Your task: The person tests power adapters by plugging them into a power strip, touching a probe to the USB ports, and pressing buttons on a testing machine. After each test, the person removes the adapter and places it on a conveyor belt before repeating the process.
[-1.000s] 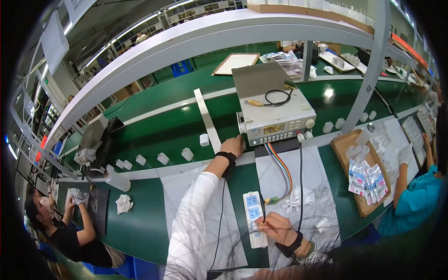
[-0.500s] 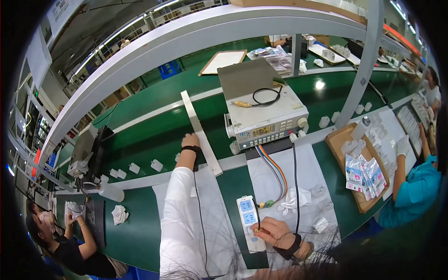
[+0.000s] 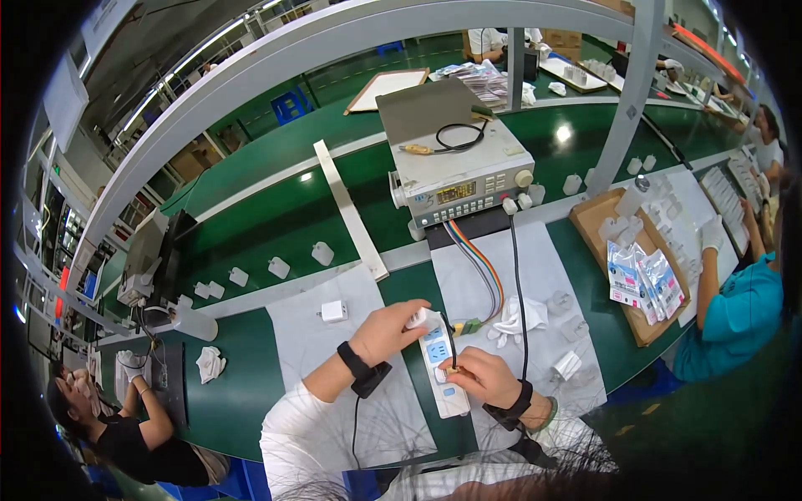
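Observation:
My left hand point(image 3: 386, 336) is closed on a small white charger point(image 3: 424, 319), its fingers pinching it at the upper end of a white power strip point(image 3: 451, 402) with blue sockets. Whether the charger's pins are inside a socket is hidden. Lower on the same strip, my right hand point(image 3: 491, 377) pinches a small connector point(image 3: 452, 373) at the end of a black cable. Another white charger point(image 3: 334, 311) lies on the white mat point(image 3: 309, 351) to the left. Both wrists wear black bands.
A grey bench instrument point(image 3: 459, 159) with a lit display stands behind the strip, ribbon wires point(image 3: 478, 259) running from it. White gloves point(image 3: 518, 319) lie on the right mat. Several chargers point(image 3: 279, 267) stand on the green belt. A cardboard tray point(image 3: 585, 219) and a co-worker point(image 3: 735, 309) are at right.
My left hand has come back from the far belt to the power strip and now holds a white charger there. My right hand stays at the strip with the connector. The view has shifted slightly.

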Available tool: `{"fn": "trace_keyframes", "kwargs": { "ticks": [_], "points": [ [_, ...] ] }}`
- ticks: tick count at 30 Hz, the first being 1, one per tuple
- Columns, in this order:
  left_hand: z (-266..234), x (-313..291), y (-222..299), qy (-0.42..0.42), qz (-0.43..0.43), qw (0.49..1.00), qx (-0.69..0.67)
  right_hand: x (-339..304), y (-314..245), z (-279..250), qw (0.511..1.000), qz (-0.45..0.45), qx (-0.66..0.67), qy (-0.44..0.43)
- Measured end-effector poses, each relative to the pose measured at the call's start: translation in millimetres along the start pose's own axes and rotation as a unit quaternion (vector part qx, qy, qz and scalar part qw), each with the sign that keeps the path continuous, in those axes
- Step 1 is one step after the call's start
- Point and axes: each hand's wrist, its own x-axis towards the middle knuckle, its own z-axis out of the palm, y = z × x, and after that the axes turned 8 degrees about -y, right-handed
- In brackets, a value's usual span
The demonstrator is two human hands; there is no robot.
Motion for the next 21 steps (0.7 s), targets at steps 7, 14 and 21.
{"fn": "trace_keyframes", "kwargs": {
  "ticks": [7,14,21],
  "points": [
    [12.7,4.6,8.2,-0.01,0.064,0.993,0.096,-2.0,2.6,0.9,1.0,-0.012,-0.017,0.013],
    [16.9,1.0,11.0,0.007,0.083,0.984,0.156,-0.9,-2.6,-2.3,1.0,0.0,-0.006,0.007],
    [26.5,4.0,14.2,-0.004,0.036,0.979,0.2,0.1,-0.9,0.0,1.0,-0.005,0.001,0.006]
  ]
}}
